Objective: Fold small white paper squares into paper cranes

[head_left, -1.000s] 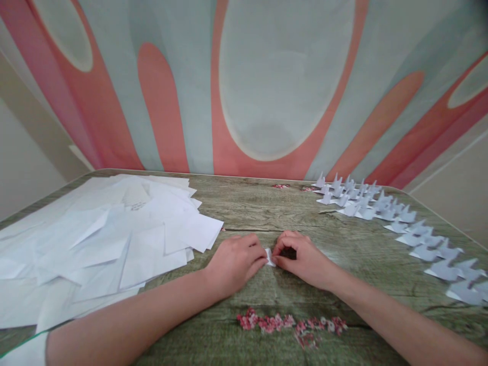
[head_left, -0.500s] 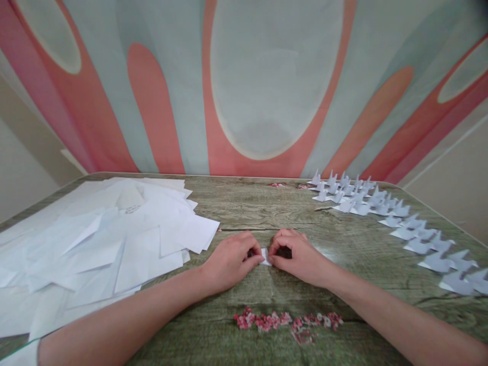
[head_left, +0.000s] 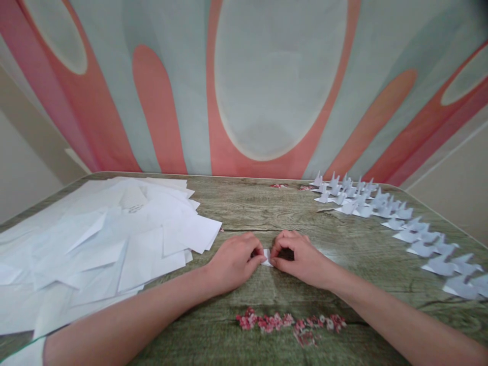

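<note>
Between my two hands, just above or on the table, is a small folded piece of white paper. My left hand pinches its left edge between thumb and forefinger. On the opposite edge, my right hand grips it the same way, the other fingers curled. Only a narrow strip of the paper shows between the fingertips; the rest is hidden by them, so its folds cannot be made out.
A wide, loose heap of white paper sheets covers the left of the wood-grain table. Several folded white paper cranes stand in rows along the right side. A pink flower print marks the near tabletop. Behind rises a patterned wall covering.
The whole view has shifted slightly, with things appearing a little further right. Both hands keep their pinch on the paper, and slightly less of it shows between them.
</note>
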A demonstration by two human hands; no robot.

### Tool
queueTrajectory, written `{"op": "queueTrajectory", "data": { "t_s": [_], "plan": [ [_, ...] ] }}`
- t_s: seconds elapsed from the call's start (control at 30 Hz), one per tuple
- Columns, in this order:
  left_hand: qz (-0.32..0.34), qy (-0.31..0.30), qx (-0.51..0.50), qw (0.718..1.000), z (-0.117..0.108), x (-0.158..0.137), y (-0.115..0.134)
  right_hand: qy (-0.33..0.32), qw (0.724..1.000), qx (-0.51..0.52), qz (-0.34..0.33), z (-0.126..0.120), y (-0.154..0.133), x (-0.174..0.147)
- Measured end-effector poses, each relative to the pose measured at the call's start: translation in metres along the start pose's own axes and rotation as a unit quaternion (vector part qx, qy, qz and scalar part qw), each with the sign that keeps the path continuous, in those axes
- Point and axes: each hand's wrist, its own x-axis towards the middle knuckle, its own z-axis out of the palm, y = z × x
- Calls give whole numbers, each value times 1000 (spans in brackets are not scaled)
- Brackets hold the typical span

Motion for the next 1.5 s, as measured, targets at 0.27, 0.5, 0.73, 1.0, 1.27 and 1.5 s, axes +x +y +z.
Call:
{"op": "queueTrajectory", "data": {
  "t_s": [0.27,0.5,0.73,1.0,1.27,1.5],
  "plan": [
    [-4,-6,18,1000,-2,0,2,2,1000,-18,-4,0,-2,1],
    [-6,-15,15,1000,-4,1,4,-33,992,-58,-110,-11,-7,-14],
    [-1,-6,3,1000,-3,1,3,-88,956,-221,-174,-16,-18,-27],
    [-2,-4,-9,1000,-4,0,4,-79,940,-264,-201,-11,-17,-27],
    [-9,1,-19,1000,-2,-1,1,-62,929,-298,-212,-6,-22,-29],
    [-24,39,17,999,-1,-4,-1,-69,924,-311,-212,-5,-24,-30]
  ]
}}
